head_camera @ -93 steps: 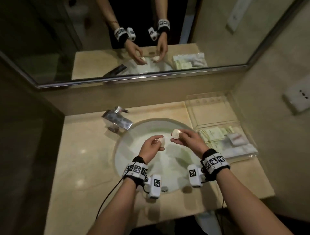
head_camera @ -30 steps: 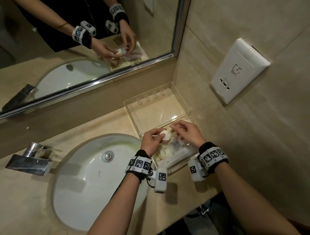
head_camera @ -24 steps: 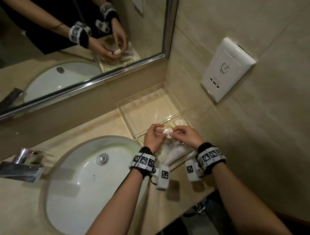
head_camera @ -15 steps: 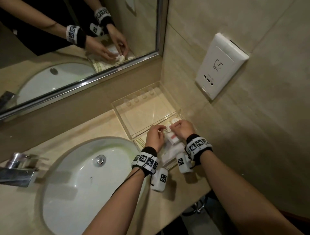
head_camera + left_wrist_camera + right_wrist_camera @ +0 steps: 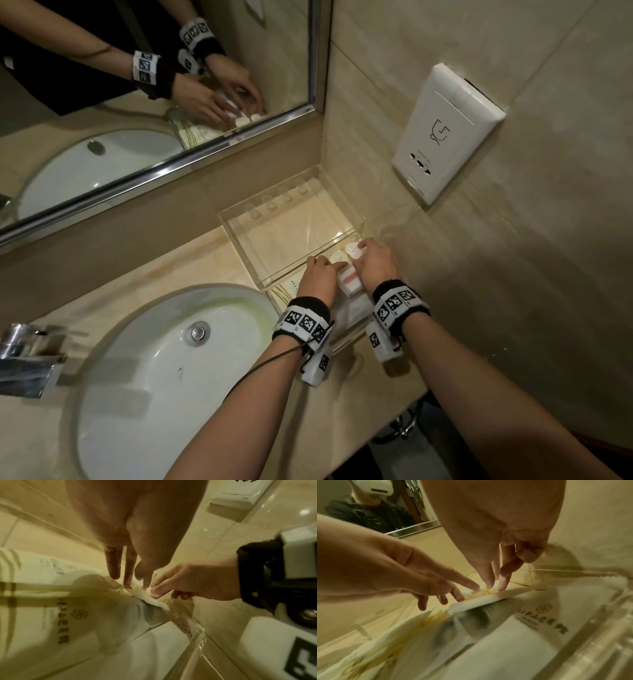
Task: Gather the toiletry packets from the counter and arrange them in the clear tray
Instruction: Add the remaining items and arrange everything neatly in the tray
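A clear tray (image 5: 239, 236) stands in the counter's back right corner; its far compartment is bare. The near compartment holds flat printed packets (image 5: 287, 286), a white box with a red stripe (image 5: 349, 281) and two small round white packets (image 5: 354, 248) by the dividing wall. Both hands reach into this compartment. My left hand (image 5: 318, 262) has straight fingers whose tips touch the packets (image 5: 51, 601). My right hand (image 5: 364, 246) rests its thumb and fingertips (image 5: 502, 584) on a round packet, next to the left hand's forefinger (image 5: 471, 586).
A white oval sink (image 5: 154, 359) fills the counter to the left, with a chrome faucet (image 5: 27, 356) at its far left. A mirror (image 5: 137, 102) runs along the back wall. A white wall socket (image 5: 445, 133) sits above the tray. The counter's front edge (image 5: 394, 407) lies under my right wrist.
Both hands carried the two round packets from over the sink to the tray. They sank into the near compartment, where the round packets now lie by the divider.
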`<state>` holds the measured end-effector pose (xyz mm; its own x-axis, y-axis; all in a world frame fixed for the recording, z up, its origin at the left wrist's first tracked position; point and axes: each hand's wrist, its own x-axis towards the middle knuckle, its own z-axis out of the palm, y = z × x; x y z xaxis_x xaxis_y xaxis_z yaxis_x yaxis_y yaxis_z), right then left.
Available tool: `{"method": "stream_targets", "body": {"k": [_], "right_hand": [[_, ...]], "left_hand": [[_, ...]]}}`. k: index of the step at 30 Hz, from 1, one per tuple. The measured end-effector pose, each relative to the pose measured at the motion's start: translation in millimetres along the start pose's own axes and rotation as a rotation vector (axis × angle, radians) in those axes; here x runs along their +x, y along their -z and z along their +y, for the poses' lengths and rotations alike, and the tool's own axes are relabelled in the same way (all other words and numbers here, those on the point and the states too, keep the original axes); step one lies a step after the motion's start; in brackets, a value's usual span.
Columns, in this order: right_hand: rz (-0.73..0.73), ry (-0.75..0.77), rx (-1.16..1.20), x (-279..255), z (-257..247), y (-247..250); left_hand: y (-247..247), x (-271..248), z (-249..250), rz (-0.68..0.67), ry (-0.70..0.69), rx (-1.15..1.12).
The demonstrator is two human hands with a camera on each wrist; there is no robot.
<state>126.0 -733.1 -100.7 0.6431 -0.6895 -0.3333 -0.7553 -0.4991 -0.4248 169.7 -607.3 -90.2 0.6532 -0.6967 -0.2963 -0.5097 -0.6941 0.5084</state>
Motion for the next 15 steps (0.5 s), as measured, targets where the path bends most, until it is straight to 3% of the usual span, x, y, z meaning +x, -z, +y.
{"method": "stream_targets", "body": {"k": [9,15], "right_hand": [[0.009,0.135,-0.258,5.8,2.9,4.1],[0.023,0.143,-0.306,10.7,0.4,0.3]], "left_hand": [[0.5,9.0,-4.6,0.012,-0.022,0.026],[4.1,6.0,-2.8,0.023,-0.046,0.074]]}}
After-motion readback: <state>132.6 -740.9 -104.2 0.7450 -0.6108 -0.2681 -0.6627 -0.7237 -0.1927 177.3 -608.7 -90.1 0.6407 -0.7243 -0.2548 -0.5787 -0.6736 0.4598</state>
